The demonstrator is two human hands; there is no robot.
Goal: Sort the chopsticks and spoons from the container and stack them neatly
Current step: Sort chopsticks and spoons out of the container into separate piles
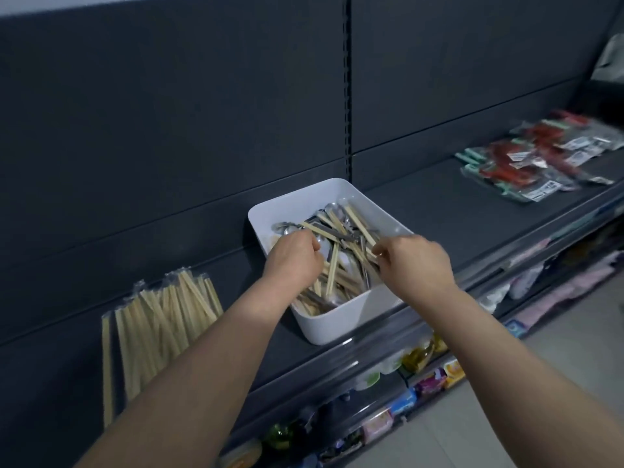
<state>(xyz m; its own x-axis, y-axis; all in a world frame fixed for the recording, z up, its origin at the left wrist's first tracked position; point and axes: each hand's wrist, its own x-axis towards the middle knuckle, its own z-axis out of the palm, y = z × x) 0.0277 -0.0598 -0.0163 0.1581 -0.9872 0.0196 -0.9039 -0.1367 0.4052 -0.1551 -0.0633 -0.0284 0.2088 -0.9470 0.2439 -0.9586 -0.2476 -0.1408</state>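
A white plastic container (332, 327) stands on the dark shelf, filled with a jumble of wrapped wooden chopsticks (337, 261) and metal spoons (329, 211). My left hand (293, 260) reaches into the container's left side with fingers curled down into the pile; what they grip is hidden. My right hand (417, 261) hovers over the right rim and pinches a pair of chopsticks (359, 222) at its near end. A stack of wrapped chopsticks (162, 319) lies on the shelf to the left.
The dark shelf (456, 211) runs along a dark back panel. Packets of red and green items (540, 157) lie at the far right. Lower shelves below hold colourful packaged goods (418, 373). Light floor shows at bottom right.
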